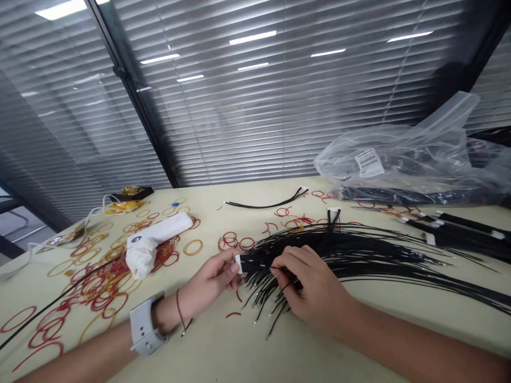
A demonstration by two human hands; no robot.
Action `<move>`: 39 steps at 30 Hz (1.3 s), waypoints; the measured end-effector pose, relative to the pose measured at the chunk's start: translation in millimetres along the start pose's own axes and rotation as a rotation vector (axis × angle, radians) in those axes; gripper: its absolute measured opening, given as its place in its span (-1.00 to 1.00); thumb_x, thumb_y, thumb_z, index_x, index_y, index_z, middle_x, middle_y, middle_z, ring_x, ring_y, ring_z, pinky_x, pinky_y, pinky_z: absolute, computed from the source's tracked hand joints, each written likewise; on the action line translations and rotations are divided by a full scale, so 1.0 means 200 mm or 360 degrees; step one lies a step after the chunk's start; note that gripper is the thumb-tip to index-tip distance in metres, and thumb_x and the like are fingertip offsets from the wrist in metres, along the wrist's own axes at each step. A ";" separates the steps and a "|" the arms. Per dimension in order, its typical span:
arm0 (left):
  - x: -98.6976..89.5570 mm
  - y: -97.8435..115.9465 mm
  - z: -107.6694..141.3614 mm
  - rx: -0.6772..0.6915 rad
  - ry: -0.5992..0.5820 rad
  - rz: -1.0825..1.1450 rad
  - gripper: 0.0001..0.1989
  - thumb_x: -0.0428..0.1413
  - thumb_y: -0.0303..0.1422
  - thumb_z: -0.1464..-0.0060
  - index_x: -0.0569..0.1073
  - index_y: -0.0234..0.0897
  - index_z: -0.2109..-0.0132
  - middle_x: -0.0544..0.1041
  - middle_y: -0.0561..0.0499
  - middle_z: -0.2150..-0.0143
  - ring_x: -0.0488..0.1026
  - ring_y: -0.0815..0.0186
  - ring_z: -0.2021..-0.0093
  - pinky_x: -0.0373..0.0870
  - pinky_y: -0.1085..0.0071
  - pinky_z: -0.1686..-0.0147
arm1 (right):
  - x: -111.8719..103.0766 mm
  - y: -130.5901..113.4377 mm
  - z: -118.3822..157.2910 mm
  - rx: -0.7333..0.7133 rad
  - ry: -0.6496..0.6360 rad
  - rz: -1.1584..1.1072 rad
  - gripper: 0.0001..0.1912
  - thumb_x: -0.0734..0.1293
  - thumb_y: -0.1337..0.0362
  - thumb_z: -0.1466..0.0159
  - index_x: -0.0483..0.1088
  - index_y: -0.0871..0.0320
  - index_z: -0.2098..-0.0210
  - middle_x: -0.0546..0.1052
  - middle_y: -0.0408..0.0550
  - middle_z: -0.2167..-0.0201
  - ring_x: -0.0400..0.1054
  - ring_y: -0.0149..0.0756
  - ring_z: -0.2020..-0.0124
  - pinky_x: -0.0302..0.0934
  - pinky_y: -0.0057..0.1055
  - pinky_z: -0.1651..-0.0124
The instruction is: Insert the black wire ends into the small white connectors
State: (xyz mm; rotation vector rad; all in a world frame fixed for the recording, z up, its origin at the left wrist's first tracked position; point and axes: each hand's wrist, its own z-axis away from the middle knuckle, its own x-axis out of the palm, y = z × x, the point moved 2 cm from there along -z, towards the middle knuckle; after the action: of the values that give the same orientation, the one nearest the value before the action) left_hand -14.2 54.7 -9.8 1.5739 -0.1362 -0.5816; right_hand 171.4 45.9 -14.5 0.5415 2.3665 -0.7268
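Head view. Left hand: one, thumb and fingers pinched on a white plug at the left end of a bundle of black wires. Right hand: one, fingertips drawn narrow against the wires just right of the plug; whether a strand is gripped cannot be told. Bundle: lies on the pale table, loose ends fanned below the hands, lengths running right. Rubber bands: many, red and yellow, scattered mostly left. Clear plastic bag: one, labelled, at back right.
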 end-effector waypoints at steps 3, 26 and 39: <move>0.00 0.00 0.00 -0.0006 0.0012 -0.0011 -0.80 -0.05 -0.24 -0.07 0.25 -0.33 0.31 0.24 0.12 0.53 0.19 0.49 0.55 0.14 0.52 0.52 | 0.00 0.00 0.00 -0.0025 -0.0010 0.0012 -0.85 0.12 0.52 -0.09 0.26 0.23 0.44 0.28 -0.12 0.52 0.07 -0.42 0.47 -0.08 -0.42 0.37; -0.01 -0.02 0.00 -0.0025 0.0007 0.0015 -0.77 -0.03 -0.21 -0.05 0.25 -0.32 0.35 0.27 0.11 0.54 0.20 0.49 0.57 0.14 0.54 0.54 | 0.03 0.02 0.01 -0.0024 -0.0064 0.0092 -0.84 0.09 0.55 -0.09 0.18 0.21 0.44 0.26 -0.11 0.47 0.06 -0.40 0.44 -0.06 -0.42 0.36; 0.00 0.03 0.01 0.0000 -0.0021 0.0040 -0.75 0.03 -0.21 -0.01 0.32 -0.36 0.30 0.26 0.10 0.52 0.18 0.49 0.55 0.17 0.54 0.52 | 0.02 -0.01 -0.01 -0.0099 -0.0095 0.0098 -0.84 0.06 0.53 -0.13 0.19 0.22 0.43 0.27 -0.07 0.46 0.07 -0.40 0.44 -0.01 -0.44 0.38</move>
State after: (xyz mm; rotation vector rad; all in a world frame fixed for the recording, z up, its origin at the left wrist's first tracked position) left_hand -13.1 52.4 -4.0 1.5667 -0.1654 -0.5723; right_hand 165.9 46.1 -15.6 0.5556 2.2986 -0.6309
